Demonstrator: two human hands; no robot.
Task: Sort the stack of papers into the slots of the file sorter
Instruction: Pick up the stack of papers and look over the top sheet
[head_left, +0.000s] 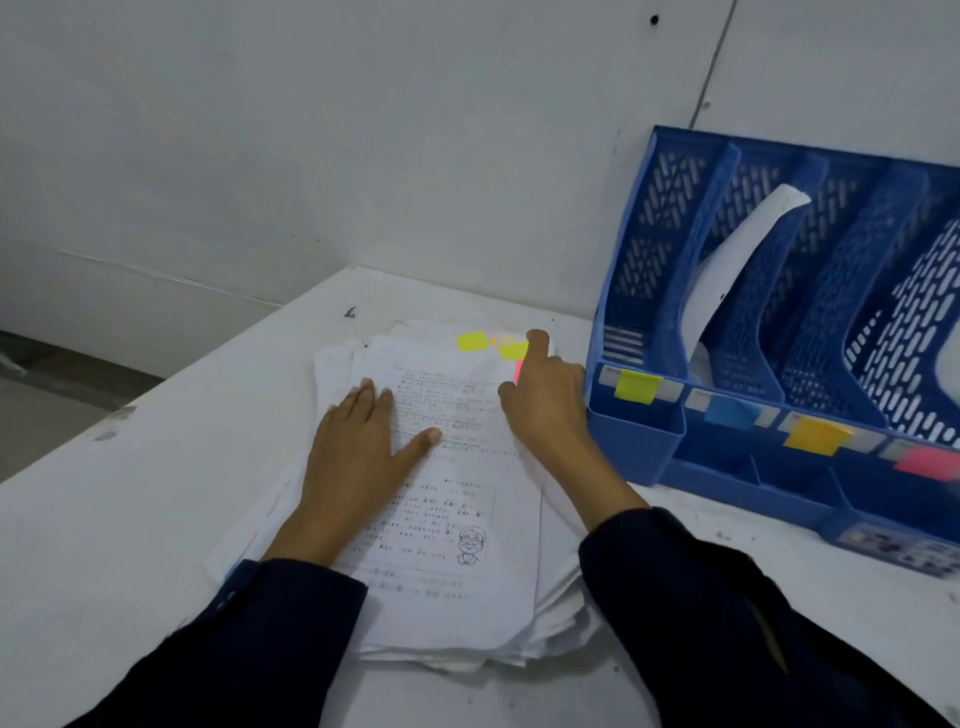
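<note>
A loose stack of printed white papers (457, 514) lies on the white table in front of me, with yellow and pink sticky tabs (474, 341) poking out at its far edge. My left hand (358, 452) rests flat on the top sheet, fingers spread. My right hand (545, 400) touches the stack's far right corner near the tabs, index finger stretched out, gripping nothing that I can see. To the right stands the blue file sorter (649, 249), with slot labels in yellow (638, 386), blue (731, 412), orange (814, 435) and pink (930, 461). A curled white sheet (737, 260) leans in the second slot.
The white table (130, 519) ends at a left edge, with floor beyond it. A white wall (363, 130) rises right behind the table and the sorter. Dark sleeves cover both forearms.
</note>
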